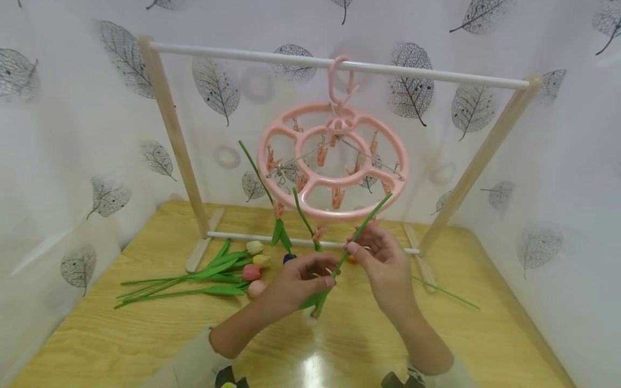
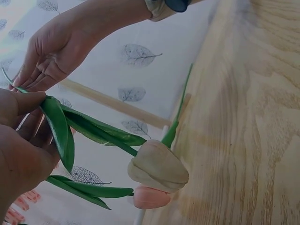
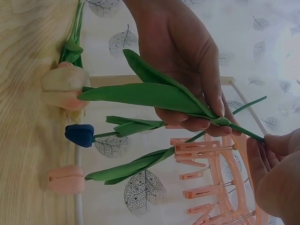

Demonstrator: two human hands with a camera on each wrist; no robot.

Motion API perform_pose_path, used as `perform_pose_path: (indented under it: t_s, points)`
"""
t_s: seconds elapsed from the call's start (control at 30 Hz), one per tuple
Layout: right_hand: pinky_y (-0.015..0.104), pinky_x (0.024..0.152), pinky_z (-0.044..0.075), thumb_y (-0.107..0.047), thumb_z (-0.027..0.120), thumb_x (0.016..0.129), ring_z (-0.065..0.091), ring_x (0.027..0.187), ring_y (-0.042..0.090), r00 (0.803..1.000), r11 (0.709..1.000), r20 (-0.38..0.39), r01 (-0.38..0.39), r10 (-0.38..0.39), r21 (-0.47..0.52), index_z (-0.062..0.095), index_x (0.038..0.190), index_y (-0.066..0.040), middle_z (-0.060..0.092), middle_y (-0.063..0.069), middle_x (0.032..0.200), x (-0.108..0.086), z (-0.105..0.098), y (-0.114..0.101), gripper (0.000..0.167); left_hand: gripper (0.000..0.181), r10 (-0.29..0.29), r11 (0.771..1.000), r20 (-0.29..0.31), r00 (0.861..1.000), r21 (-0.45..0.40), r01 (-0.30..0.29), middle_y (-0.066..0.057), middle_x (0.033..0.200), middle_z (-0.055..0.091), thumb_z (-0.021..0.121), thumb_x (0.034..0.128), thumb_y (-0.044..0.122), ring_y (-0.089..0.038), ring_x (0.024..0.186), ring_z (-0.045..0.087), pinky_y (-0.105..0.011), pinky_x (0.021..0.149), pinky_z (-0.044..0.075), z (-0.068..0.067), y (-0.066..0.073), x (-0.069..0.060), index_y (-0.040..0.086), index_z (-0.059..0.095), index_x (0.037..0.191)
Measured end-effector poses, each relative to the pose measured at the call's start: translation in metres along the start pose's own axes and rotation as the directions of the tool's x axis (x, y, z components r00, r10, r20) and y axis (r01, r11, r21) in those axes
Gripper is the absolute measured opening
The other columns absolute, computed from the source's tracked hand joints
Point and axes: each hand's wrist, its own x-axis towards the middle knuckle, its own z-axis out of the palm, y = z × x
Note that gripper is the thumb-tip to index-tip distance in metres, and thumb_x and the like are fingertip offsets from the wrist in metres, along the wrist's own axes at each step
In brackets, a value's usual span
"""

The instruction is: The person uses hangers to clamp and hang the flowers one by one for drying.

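Observation:
Both hands hold a white artificial tulip (image 2: 158,166), its bloom hanging down and its green stem (image 1: 365,226) slanting up to the right. My left hand (image 1: 302,283) pinches the stem just by the leaves (image 3: 140,93). Higher up, my right hand (image 1: 385,264) pinches the stem between thumb and fingers. Behind them a round pink clip hanger (image 1: 335,214) hangs. From its clips, a blue tulip (image 3: 79,135) and a pink tulip (image 3: 66,179) dangle bloom-down. The pink bloom is hidden in the head view by my left hand.
White, yellow and pink tulips (image 1: 252,272) lie in a bunch on the wooden table (image 1: 121,345) at left. A wooden rack with a white top rod (image 1: 436,75) carries the hanger. Right of my right hand lies another green stem (image 1: 448,294).

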Motion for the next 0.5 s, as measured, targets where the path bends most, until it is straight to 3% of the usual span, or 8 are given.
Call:
perform_pose_path:
  t_s: [0.17, 0.27, 0.4, 0.5]
  points:
    - [0.026, 0.092, 0.056, 0.000, 0.068, 0.094, 0.067, 0.103, 0.015, 1.000, 1.000, 0.023, 0.011, -0.011, -0.003, 0.057, 0.125, 0.000, 0.066, 0.006, 0.109, 0.000, -0.002, -0.003, 0.033, 0.033, 0.009, 1.000, -0.009, 1.000, 0.019, -0.009, -0.013, 0.116, 0.066, 0.066, 0.0983, 0.016, -0.022, 0.101, 0.066, -0.032, 0.084, 0.058, -0.001, 0.001, -0.001, 0.012, 0.062, 0.131]
    - [0.026, 0.093, 0.056, 0.002, 0.066, 0.094, 0.066, 0.106, 0.016, 0.999, 0.998, 0.010, 0.054, -0.053, -0.017, 0.055, 0.128, 0.004, 0.066, 0.005, 0.112, 0.004, -0.009, -0.005, 0.036, 0.032, 0.022, 1.000, -0.025, 0.999, 0.018, -0.022, -0.011, 0.114, 0.067, 0.067, 0.0979, 0.016, -0.028, 0.100, 0.067, -0.031, 0.083, 0.058, -0.002, 0.002, -0.001, 0.013, 0.063, 0.130]
    - [0.025, 0.095, 0.055, 0.009, 0.064, 0.093, 0.066, 0.108, 0.018, 0.981, 0.981, -0.033, 0.191, -0.192, -0.036, 0.055, 0.126, 0.011, 0.066, 0.009, 0.115, 0.014, -0.029, -0.003, 0.035, 0.033, 0.021, 1.000, -0.056, 0.998, 0.006, -0.021, -0.012, 0.113, 0.067, 0.069, 0.0969, 0.016, -0.034, 0.101, 0.066, -0.029, 0.081, 0.059, -0.006, 0.004, -0.003, 0.015, 0.064, 0.130]
    - [0.024, 0.096, 0.054, 0.017, 0.062, 0.090, 0.066, 0.111, 0.017, 0.945, 0.939, -0.009, 0.324, -0.328, -0.116, 0.056, 0.123, 0.015, 0.064, 0.013, 0.118, 0.027, -0.048, 0.000, 0.034, 0.035, 0.011, 1.000, -0.072, 0.997, -0.004, -0.011, -0.018, 0.115, 0.066, 0.069, 0.0965, 0.015, -0.030, 0.098, 0.066, -0.027, 0.080, 0.058, -0.007, 0.006, -0.003, 0.013, 0.063, 0.131]
